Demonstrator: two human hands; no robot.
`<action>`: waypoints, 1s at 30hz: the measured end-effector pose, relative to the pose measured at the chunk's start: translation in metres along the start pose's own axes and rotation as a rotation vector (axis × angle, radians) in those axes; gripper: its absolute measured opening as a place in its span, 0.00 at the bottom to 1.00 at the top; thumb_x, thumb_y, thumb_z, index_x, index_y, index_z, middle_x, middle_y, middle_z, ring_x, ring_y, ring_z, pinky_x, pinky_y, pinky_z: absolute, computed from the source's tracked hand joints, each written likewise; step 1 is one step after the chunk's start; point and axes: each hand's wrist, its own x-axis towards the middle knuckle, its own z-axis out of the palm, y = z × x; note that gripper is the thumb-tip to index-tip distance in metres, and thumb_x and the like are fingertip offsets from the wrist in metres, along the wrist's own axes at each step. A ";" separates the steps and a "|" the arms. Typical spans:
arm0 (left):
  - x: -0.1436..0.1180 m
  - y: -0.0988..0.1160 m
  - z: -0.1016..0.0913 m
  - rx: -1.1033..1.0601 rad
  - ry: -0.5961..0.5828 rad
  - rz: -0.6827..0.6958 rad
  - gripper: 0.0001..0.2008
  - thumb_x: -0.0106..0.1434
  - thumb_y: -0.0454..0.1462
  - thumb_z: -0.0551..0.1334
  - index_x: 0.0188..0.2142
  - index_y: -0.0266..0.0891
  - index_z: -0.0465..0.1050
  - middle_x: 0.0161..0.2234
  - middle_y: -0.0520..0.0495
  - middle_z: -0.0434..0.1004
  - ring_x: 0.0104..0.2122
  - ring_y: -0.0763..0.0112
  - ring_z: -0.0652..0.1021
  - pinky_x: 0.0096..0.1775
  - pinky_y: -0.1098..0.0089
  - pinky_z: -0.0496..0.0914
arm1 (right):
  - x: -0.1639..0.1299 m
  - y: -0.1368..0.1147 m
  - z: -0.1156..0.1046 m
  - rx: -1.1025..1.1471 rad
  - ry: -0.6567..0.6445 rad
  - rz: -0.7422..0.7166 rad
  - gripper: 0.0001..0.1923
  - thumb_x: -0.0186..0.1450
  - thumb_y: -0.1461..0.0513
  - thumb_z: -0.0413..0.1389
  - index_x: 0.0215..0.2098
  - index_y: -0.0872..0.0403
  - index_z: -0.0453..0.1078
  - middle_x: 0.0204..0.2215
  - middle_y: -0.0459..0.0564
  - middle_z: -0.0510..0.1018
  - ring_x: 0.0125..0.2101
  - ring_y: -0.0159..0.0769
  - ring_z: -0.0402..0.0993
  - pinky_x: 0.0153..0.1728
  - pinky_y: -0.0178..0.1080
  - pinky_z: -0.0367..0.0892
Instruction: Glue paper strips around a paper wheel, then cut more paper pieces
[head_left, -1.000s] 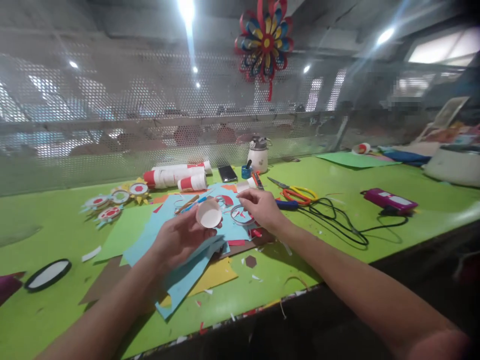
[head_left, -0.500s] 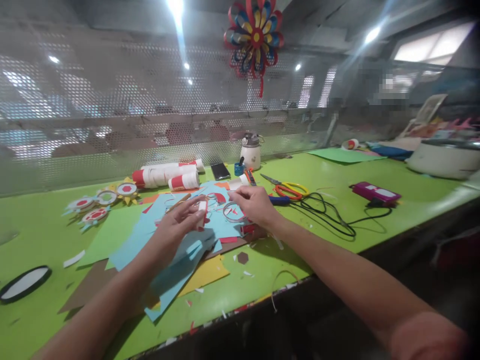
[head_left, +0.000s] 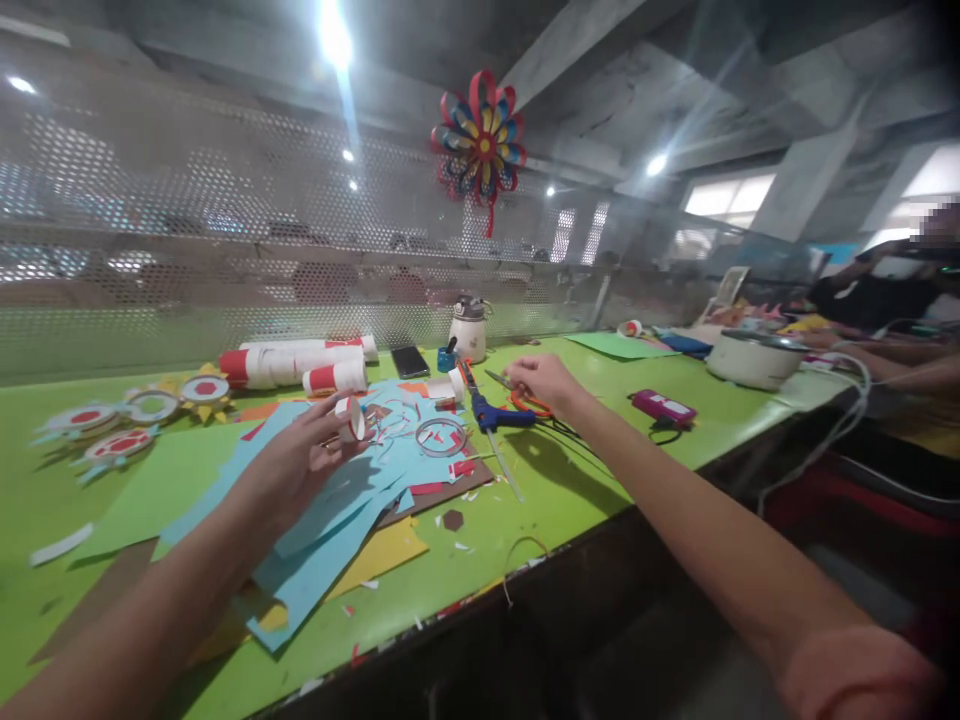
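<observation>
Paper ring (head_left: 351,417) pinched in the left hand (head_left: 300,462), the right hand (head_left: 541,378) closes on the scissors (head_left: 525,400), apparently fetching them for a careful cut.

We see a small paper cup (head_left: 351,417), white with a red band, held in the fingertips of the left hand (head_left: 300,462) above the blue paper sheets; it is tilted on its side, with its round end turned toward us. The scissors (head_left: 525,398) have orange handles and lie flat on the green table, blades pointing left, and the right hand (head_left: 544,381) rests on the handles.
</observation>
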 end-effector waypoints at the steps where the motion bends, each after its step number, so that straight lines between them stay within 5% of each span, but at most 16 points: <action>1: 0.000 0.000 -0.001 -0.004 -0.005 -0.004 0.20 0.55 0.32 0.65 0.49 0.40 0.71 0.42 0.44 0.77 0.38 0.69 0.79 0.38 0.74 0.75 | -0.002 0.003 -0.002 -0.068 -0.063 0.009 0.15 0.68 0.59 0.55 0.52 0.56 0.67 0.48 0.53 0.74 0.42 0.40 0.75 0.41 0.47 0.72; 9: 0.002 -0.005 -0.002 0.072 -0.042 -0.008 0.26 0.56 0.38 0.67 0.54 0.39 0.65 0.46 0.39 0.75 0.32 0.67 0.81 0.33 0.70 0.75 | 0.018 0.001 -0.051 -0.632 -0.292 -0.026 0.14 0.68 0.59 0.55 0.50 0.54 0.69 0.50 0.51 0.73 0.44 0.42 0.74 0.43 0.47 0.72; 14: 0.002 -0.012 0.000 0.069 -0.084 -0.011 0.15 0.58 0.36 0.66 0.45 0.34 0.71 0.45 0.38 0.75 0.35 0.67 0.80 0.36 0.71 0.75 | 0.026 0.020 -0.070 -0.828 -0.282 0.044 0.14 0.68 0.59 0.54 0.51 0.54 0.69 0.50 0.52 0.73 0.44 0.42 0.73 0.43 0.47 0.71; 20: 0.001 -0.007 -0.001 0.049 -0.078 0.009 0.13 0.55 0.37 0.68 0.40 0.33 0.74 0.44 0.38 0.77 0.33 0.69 0.79 0.34 0.72 0.74 | 0.035 0.042 -0.049 -0.894 -0.285 0.130 0.15 0.68 0.59 0.55 0.51 0.55 0.68 0.50 0.52 0.73 0.44 0.42 0.74 0.43 0.48 0.71; 30: 0.006 -0.007 -0.012 0.019 0.013 0.028 0.21 0.56 0.39 0.67 0.50 0.40 0.69 0.48 0.42 0.75 0.34 0.69 0.80 0.38 0.70 0.73 | 0.068 0.047 -0.019 -0.805 -0.389 0.280 0.16 0.68 0.59 0.55 0.53 0.55 0.66 0.50 0.53 0.73 0.44 0.41 0.74 0.42 0.48 0.72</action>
